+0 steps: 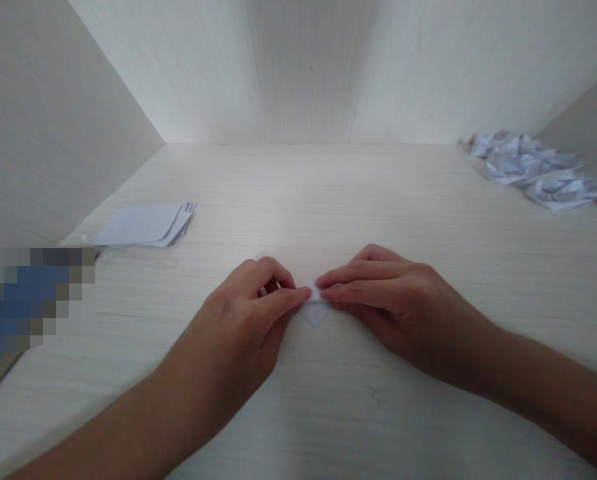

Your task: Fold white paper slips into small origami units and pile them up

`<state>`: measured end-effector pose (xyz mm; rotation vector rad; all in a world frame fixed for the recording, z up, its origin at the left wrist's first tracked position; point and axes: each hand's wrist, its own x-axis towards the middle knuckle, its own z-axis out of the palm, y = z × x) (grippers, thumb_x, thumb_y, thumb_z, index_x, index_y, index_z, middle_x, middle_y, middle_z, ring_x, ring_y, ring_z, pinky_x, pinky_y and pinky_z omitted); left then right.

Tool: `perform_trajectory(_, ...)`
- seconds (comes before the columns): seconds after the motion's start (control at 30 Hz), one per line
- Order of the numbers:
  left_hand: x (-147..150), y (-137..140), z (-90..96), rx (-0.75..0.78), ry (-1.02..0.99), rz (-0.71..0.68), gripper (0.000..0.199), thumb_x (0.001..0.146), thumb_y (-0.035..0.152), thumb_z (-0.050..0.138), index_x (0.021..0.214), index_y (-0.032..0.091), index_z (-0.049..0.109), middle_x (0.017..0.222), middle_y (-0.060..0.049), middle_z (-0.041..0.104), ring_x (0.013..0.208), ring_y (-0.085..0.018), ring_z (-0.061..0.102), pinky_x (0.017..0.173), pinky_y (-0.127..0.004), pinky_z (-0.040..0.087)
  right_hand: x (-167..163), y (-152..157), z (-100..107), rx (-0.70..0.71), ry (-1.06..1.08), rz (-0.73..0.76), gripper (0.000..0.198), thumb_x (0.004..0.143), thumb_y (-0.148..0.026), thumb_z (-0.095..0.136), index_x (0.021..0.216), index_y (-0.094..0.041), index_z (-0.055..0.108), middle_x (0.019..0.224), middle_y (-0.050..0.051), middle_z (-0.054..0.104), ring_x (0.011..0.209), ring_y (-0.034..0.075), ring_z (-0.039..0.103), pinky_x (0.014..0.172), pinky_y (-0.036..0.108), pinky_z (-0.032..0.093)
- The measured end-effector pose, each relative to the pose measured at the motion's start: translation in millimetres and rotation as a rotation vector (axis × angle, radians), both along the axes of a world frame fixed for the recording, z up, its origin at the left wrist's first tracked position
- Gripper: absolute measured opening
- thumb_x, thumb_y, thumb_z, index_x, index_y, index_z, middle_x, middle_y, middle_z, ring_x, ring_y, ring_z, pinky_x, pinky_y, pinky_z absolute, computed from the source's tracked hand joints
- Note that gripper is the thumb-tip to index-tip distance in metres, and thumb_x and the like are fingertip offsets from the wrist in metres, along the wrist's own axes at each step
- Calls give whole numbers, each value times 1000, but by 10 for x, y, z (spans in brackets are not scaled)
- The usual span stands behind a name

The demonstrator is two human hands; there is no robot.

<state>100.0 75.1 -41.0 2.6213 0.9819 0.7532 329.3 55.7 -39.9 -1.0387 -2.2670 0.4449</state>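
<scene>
Left hand (pixel 251 300): you pinch the folded paper (pixel 315 309) on the worktop (pixel 328 200).
Right hand (pixel 378 293): your fingertips press its other edge.

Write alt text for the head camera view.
Two bare hands, left hand and right hand, pinch a small folded white paper between them on a pale wooden desk. A stack of flat paper sheets lies far left; a pile of folded papers sits far right.

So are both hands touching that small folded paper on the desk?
Touching. The head view shows the left hand and right hand fingertips pressed onto the small folded paper.
</scene>
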Motion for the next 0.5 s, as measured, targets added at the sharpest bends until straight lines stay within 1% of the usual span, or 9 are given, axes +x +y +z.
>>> perform_trajectory(0.13,-9,-9,-7,40,32,-20,25,95,4,55,103,14,77,96,-8,69,84,-18,63,71,-30,57,8,13,-10,-6,-18,-9,27,97,-7,60,107,-22,80,111,4,80,94,18,70,88,32,58)
perform_trajectory(0.2,-11,-21,0,87,82,-33,26,95,4,55,107,13,76,98,-9,69,84,-20,61,72,-35,58,18,15,-12,33,-51,9,25,98,-9,59,109,-20,79,112,4,80,94,18,68,88,34,58)
perform_trajectory(0.33,-12,-62,22,169,211,-32,25,97,10,55,115,13,72,106,-11,69,90,-28,62,78,-53,59,53,-9,-3,156,-237,74,26,102,-15,56,122,-15,73,119,8,77,96,22,65,87,40,56)
perform_trajectory(0.4,-12,-86,28,177,243,-31,25,97,12,54,115,13,71,109,-11,70,94,-30,63,81,-56,59,69,-36,10,189,-320,89,29,104,-18,53,127,-13,70,121,9,76,98,24,64,86,42,55)
perform_trajectory(0.5,-12,-114,28,180,267,-28,27,96,12,54,118,14,70,111,-10,70,97,-30,64,84,-56,59,77,-78,28,205,-393,89,32,106,-21,50,133,-13,66,122,10,76,99,24,65,86,43,54)
